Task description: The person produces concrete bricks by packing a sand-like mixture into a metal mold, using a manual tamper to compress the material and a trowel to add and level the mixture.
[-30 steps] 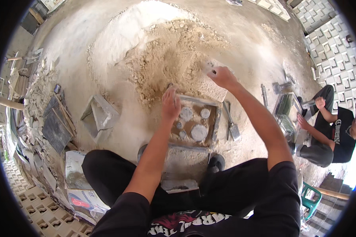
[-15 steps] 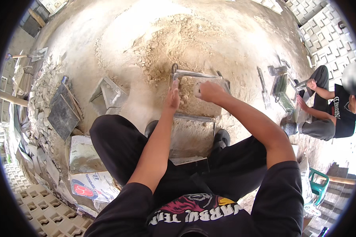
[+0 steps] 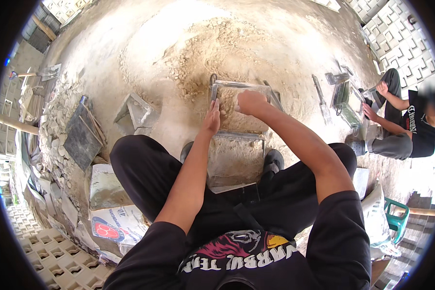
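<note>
In front of me a metal mould frame (image 3: 241, 85) is filled with loose sandy mix (image 3: 253, 121). Flat along the frame's left side lies my left hand (image 3: 212, 119), its fingers stretched out and holding nothing. My right hand (image 3: 251, 102) is closed in a fist over the middle of the mix. Its fingertips look grey with dust, and whatever it may hold is hidden underneath. Nearer to me, between my feet, a dusty block-like surface (image 3: 234, 162) adjoins the frame.
Beyond the mould spreads a heap of sandy mix (image 3: 198, 63). At left are an angular grey block (image 3: 137, 113), a dark board (image 3: 82, 137) and rubble. A co-worker (image 3: 401, 121) sits at right beside another mould (image 3: 345, 101). A green plastic chair (image 3: 396, 220) stands at lower right.
My right fist has shifted slightly left and away from me over the mix. The left hand stays by the frame's side. The co-worker's upper hand has moved up a little.
</note>
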The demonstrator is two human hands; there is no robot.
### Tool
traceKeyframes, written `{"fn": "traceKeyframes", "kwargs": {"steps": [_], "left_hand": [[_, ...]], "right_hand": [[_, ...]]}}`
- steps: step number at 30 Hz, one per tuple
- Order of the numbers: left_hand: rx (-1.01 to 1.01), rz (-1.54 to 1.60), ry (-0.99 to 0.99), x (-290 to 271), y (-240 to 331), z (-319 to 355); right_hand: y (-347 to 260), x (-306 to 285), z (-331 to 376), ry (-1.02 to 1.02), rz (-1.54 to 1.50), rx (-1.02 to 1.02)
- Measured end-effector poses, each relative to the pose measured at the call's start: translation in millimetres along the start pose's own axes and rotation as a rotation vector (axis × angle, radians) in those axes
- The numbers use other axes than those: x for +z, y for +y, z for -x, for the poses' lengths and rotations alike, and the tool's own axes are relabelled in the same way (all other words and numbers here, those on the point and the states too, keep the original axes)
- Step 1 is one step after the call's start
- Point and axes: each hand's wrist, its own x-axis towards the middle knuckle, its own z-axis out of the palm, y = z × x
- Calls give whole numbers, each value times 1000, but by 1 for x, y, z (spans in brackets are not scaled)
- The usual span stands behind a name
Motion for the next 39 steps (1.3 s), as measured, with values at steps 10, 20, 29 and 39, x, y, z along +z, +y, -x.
{"fn": "traceKeyframes", "kwargs": {"steps": [10,20,29,39], "left_hand": [[128,-231,-47,0,-5,17],[196,-473,-5,12,8,51],[141,-717,-38,10,28,33],[-53,-823,-14,20,36,25]], "right_hand": [[0,0,11,1,4,1],[13,10,27,147,39,19],[41,-10,50,185,39,16],[52,-39,101,107,-22,35]]}}
